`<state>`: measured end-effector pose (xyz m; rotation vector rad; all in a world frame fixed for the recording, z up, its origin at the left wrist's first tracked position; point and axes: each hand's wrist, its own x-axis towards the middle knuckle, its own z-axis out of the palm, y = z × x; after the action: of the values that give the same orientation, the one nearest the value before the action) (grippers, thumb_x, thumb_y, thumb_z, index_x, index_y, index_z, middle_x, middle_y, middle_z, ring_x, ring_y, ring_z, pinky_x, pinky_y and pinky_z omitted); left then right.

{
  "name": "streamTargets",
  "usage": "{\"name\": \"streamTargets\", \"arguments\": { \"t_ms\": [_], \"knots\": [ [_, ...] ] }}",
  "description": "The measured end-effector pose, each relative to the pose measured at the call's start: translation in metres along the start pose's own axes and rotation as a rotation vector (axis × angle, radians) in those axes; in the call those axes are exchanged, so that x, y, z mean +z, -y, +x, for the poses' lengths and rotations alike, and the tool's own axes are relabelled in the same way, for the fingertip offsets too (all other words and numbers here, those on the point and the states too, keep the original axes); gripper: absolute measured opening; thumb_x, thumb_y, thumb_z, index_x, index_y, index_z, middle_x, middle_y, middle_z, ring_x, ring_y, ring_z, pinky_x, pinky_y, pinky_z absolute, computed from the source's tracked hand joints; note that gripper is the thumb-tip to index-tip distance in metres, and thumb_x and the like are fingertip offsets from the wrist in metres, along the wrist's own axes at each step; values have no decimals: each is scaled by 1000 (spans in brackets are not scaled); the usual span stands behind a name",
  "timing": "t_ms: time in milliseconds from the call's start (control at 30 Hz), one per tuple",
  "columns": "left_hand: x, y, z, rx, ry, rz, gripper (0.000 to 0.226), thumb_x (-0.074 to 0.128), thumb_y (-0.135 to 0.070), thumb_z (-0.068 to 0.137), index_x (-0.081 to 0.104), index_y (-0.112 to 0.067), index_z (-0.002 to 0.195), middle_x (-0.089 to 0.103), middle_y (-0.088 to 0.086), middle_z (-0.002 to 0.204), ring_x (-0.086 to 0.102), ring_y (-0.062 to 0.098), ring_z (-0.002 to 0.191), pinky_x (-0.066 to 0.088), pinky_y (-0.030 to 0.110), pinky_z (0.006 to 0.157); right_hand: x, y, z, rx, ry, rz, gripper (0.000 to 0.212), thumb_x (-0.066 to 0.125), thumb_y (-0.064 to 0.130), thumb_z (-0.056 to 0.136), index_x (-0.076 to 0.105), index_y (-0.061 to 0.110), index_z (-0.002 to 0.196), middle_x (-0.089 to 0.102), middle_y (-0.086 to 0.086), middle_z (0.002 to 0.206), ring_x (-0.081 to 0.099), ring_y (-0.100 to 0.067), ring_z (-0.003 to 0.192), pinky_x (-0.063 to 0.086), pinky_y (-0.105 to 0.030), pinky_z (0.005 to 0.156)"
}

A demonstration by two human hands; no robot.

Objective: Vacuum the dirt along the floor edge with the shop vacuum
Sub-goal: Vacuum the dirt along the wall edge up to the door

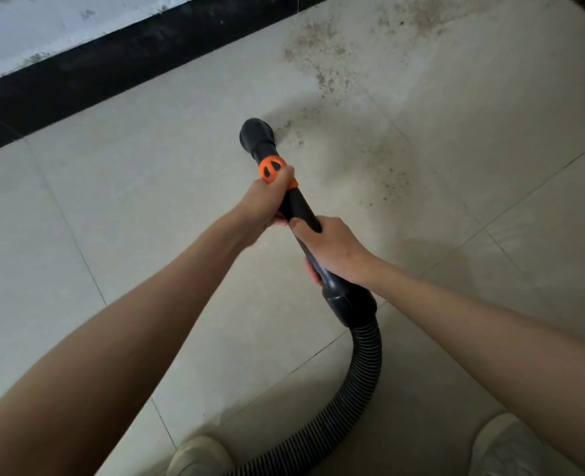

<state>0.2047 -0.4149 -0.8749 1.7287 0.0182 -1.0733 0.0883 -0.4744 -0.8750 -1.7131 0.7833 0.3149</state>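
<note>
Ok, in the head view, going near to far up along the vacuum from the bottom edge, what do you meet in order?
Ribbed hose → right hand gripping the black wand → left hand gripping at the orange collar → nozzle → dirt on the tiles → black baseboard.

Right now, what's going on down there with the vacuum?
A person is vacuuming a tiled floor, seen from their head camera. The left hand grips the black wand at its orange collar, and the right hand grips the wand lower down, just above the ribbed hose. The nozzle is down at the tile at the near edge of a trail of dirt, which runs on toward the black baseboard and is not yet cleared.
</note>
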Motion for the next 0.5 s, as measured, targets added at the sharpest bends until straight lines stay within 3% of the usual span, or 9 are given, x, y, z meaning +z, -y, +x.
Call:
{"name": "streamTargets", "arguments": {
  "t_ms": [167,333,500],
  "knots": [
    [10,20,-14,3,16,72,28,47,-35,96,52,-13,80,55,5,75,54,17,63,45,26,58,2,-21,-21,20,-10,1,30,48,32,96,48,11,74,52,0,41,47,-18,33,41,-23,40],
    [41,51,-52,66,155,196,30,45,-31,97,48,-13,75,53,4,68,50,10,53,42,21,49,0,-68,-70,111,-79,100,24,52,30,93,51,11,78,56,-6,51,52,-20,40,45,-30,44],
    [58,38,-39,79,212,243,27,46,-31,97,48,-12,77,54,7,72,50,14,57,41,18,47,-11,-72,-65,121,-184,133,28,51,25,96,49,10,73,55,-3,47,50,-20,37,41,-26,42]
  ]
}}
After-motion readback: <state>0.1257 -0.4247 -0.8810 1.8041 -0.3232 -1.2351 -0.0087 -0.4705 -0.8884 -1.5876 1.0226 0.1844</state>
